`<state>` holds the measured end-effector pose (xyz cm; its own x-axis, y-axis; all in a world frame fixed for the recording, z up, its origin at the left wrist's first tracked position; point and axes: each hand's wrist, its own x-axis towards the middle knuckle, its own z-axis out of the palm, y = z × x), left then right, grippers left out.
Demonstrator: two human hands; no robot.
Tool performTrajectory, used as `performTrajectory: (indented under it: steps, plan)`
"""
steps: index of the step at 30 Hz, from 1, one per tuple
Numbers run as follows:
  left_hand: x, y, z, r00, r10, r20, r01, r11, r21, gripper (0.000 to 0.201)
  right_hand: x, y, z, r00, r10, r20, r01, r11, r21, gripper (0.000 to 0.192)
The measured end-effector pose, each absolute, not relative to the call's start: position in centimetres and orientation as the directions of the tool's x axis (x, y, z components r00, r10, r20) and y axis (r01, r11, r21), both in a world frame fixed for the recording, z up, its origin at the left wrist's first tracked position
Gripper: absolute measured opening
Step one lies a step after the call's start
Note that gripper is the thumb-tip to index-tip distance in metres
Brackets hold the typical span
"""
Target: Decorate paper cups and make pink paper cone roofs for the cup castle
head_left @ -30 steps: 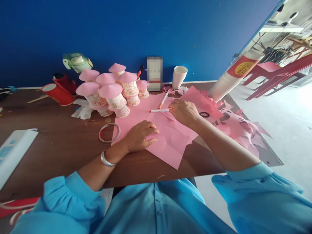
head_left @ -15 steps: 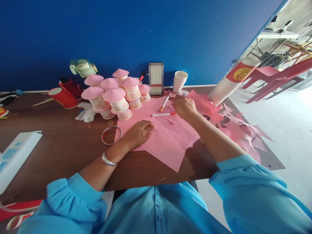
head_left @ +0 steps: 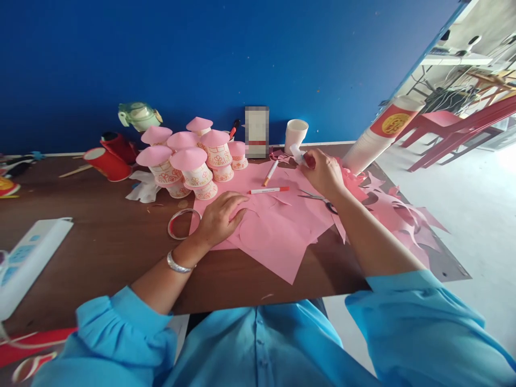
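Observation:
My left hand (head_left: pixel 221 216) rests at the left edge of the pink paper (head_left: pixel 282 258), thumb and fingers apart, holding nothing. Just right of it, a pink paper circle (head_left: pixel 257 234) lies on the sheets. My right hand (head_left: pixel 324 173) is raised over the paper's far right, its fingers closed on a small whitish, see-through thing (head_left: pixel 297 155) whose kind I cannot make out. Black-handled scissors (head_left: pixel 318 199) lie slightly open below that hand. Between the hands are an orange-red marker (head_left: pixel 269 190) and an orange-tipped marker (head_left: pixel 270 173).
Several decorated paper-cup towers (head_left: pixel 197 174) with pink cone roofs stand left of the paper. A tape roll (head_left: pixel 183 223) lies in front of them. Beyond are a white cup (head_left: pixel 296 134), stacked cups (head_left: pixel 373 137), pink scraps (head_left: pixel 399 215), a red cup (head_left: pixel 108 164) and a power strip (head_left: pixel 34 260).
My right hand has lifted and moved right, now with the whitish thing in its fingers, and the scissors have come into view. My left hand has drawn slightly left, uncovering the paper circle.

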<state>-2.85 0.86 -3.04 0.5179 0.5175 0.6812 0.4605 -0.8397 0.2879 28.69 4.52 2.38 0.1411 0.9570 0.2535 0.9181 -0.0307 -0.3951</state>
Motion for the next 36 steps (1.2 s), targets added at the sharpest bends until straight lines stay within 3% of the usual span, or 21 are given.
performTrajectory:
  steps: [2, 3, 6, 9, 12, 18, 25, 29, 33, 36]
  plan:
    - [-2.8, 0.7, -2.8, 0.441, 0.588, 0.678, 0.428, -0.802, 0.416, 0.022, 27.3, 3.1, 2.7, 0.047, 0.975, 0.217, 0.611, 0.144, -0.779, 0.026]
    - [-2.7, 0.6, -2.7, 0.406, 0.637, 0.655, 0.402, -0.768, 0.498, 0.025, 26.4, 2.3, 2.6, -0.054, 0.984, 0.173, 0.428, 0.179, -0.886, 0.029]
    - [-2.4, 0.2, -2.5, 0.358, 0.760, 0.542, 0.265, -0.640, 0.722, 0.042, 23.2, 0.0, 1.8, -0.271, 0.958, 0.096, 0.119, 0.133, -0.984, 0.036]
    - [-2.0, -0.4, -2.1, 0.406, 0.786, 0.466, 0.165, -0.565, 0.808, 0.045, 20.4, -1.6, 0.3, -0.363, 0.932, 0.014, -0.009, 0.012, -1.000, 0.041]
    - [-1.8, -0.8, -1.6, 0.415, 0.803, 0.429, 0.196, -0.539, 0.820, 0.043, 19.0, -2.4, -1.0, -0.412, 0.910, -0.042, -0.034, -0.061, -0.998, 0.043]
    - [-1.9, -0.8, -1.4, 0.336, 0.863, 0.377, 0.105, -0.433, 0.895, 0.032, 19.6, -2.8, -1.3, -0.379, 0.925, 0.005, 0.060, 0.030, -0.998, 0.028]
    - [-1.4, -0.5, -2.0, 0.251, 0.954, 0.163, -0.149, -0.128, 0.981, 0.038, 20.0, -3.3, -1.0, -0.511, 0.851, -0.125, -0.111, -0.209, -0.972, 0.041]
    - [-1.6, -0.3, -2.1, 0.239, 0.960, 0.147, -0.205, -0.098, 0.974, 0.037, 20.0, -3.5, -0.8, -0.483, 0.866, -0.129, -0.121, -0.212, -0.970, 0.042]
    - [-1.7, -0.5, -2.1, 0.297, 0.943, 0.151, -0.144, -0.112, 0.983, 0.033, 19.7, -3.5, -0.8, -0.429, 0.898, -0.098, -0.090, -0.150, -0.985, 0.043]
    - [-1.5, -0.8, -1.9, 0.241, 0.954, 0.179, -0.147, -0.146, 0.978, 0.031, 19.4, -3.6, -0.6, -0.358, 0.932, -0.066, -0.037, -0.084, -0.996, 0.040]
